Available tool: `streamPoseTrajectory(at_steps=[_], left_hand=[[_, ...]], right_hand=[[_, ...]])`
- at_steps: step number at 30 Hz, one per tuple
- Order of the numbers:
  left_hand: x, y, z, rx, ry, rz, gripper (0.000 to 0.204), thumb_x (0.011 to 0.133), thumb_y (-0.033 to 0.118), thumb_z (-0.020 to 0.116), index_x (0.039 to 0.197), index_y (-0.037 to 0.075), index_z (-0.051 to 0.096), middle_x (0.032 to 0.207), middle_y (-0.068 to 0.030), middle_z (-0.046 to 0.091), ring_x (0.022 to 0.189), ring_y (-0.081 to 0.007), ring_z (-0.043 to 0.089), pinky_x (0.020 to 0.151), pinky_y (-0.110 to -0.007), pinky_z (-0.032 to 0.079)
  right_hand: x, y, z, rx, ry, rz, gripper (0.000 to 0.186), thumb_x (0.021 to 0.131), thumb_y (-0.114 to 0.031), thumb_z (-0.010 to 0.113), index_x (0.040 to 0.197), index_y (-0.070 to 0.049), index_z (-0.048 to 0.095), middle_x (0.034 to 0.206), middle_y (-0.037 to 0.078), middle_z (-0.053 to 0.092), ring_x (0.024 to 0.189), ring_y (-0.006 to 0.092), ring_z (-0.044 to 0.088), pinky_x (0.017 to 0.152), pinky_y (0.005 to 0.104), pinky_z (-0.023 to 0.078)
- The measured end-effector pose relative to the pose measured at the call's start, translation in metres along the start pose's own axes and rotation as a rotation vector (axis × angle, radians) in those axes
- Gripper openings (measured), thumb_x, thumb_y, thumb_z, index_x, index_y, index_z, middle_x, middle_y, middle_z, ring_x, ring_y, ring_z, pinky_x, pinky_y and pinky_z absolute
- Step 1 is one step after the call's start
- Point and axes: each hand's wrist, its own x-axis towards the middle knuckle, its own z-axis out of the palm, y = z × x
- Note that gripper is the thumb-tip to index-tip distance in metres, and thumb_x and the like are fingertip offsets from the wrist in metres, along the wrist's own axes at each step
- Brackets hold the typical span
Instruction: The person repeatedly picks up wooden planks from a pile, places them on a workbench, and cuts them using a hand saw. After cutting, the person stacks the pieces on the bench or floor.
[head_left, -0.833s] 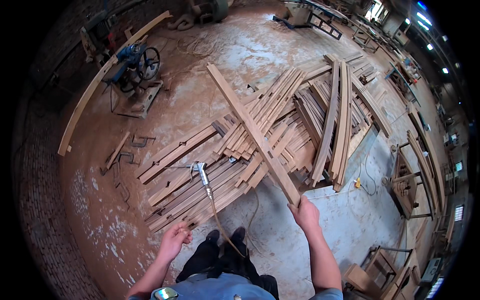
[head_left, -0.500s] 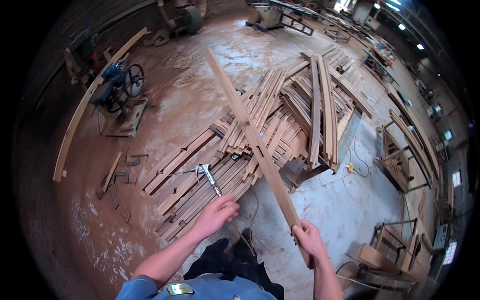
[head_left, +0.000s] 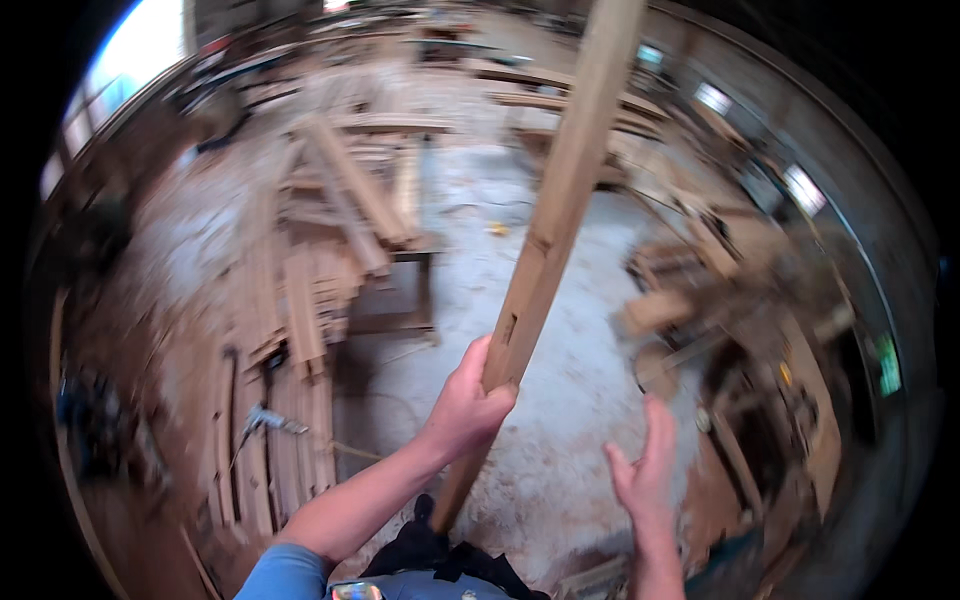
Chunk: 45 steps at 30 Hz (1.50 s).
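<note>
A long wooden board [head_left: 560,210] with a narrow slot cut in its face slants up in front of me, its far end beyond the top edge of the view. My left hand [head_left: 468,405] is closed around its lower part. To the right of the board, my right hand [head_left: 642,470] is raised in the air with thumb and fingers apart, holding nothing. A silver air blow gun [head_left: 270,420] with a hose lies on the row of boards [head_left: 288,455] at the left.
A pile of loose boards [head_left: 345,185] rests on a low stand [head_left: 390,325] ahead to the left. On the right are blurred wooden blocks [head_left: 660,312] and dark equipment. A small yellow object [head_left: 498,229] lies on the pale floor.
My view has swung to the right. My left hand, empty before, now grips the board. The right hand has let go of it, and the board has tilted toward the right.
</note>
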Motion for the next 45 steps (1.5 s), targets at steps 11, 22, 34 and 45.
streamPoseTrajectory(at_steps=[11, 22, 34, 45], left_hand=[[-0.169, -0.079, 0.24, 0.512, -0.947, 0.348, 0.043, 0.08, 0.024, 0.071, 0.118, 0.01, 0.054, 0.099, -0.016, 0.064, 0.089, -0.0364, 0.063, 0.073, -0.042, 0.052], [-0.271, -0.084, 0.351, 0.596, -1.746, 1.304, 0.026, 0.079, 0.022, 0.063, 0.104, 0.013, 0.061, 0.079, -0.0064, 0.057, 0.075, -0.0268, 0.06, 0.06, -0.04, 0.05], [-0.438, -0.182, 0.442, 0.08, -2.241, 1.564, 0.015, 0.074, 0.02, 0.062, 0.087, 0.011, 0.062, 0.086, -0.0041, 0.057, 0.095, -0.0209, 0.056, 0.089, -0.036, 0.038], [-0.547, -0.215, 0.452, 0.185, -2.625, 1.564, 0.024, 0.073, 0.029, 0.064, 0.09, 0.012, 0.068, 0.093, -0.009, 0.066, 0.098, -0.0272, 0.06, 0.089, -0.043, 0.04]], right_hand=[[-0.277, 0.02, -0.279, -0.965, 0.289, 0.491, 0.087, 0.061, -0.012, 0.084, 0.135, -0.006, 0.037, 0.145, 0.023, 0.03, 0.135, 0.0432, 0.028, 0.109, 0.0489, 0.029], [-0.624, -0.174, -0.285, -0.94, -0.216, 1.4, 0.029, 0.067, -0.007, 0.069, 0.094, -0.004, 0.059, 0.09, 0.014, 0.057, 0.09, 0.0344, 0.055, 0.079, 0.0481, 0.043], [-0.679, -0.442, 0.001, 0.1, 0.355, 2.364, 0.048, 0.084, -0.041, 0.062, 0.12, -0.01, 0.059, 0.08, 0.022, 0.066, 0.07, 0.0357, 0.064, 0.062, 0.0446, 0.051], [-0.642, -0.494, 0.101, 0.224, 1.032, 2.377, 0.036, 0.087, -0.033, 0.067, 0.096, 0.002, 0.061, 0.078, 0.007, 0.061, 0.07, 0.017, 0.054, 0.06, 0.0338, 0.047]])
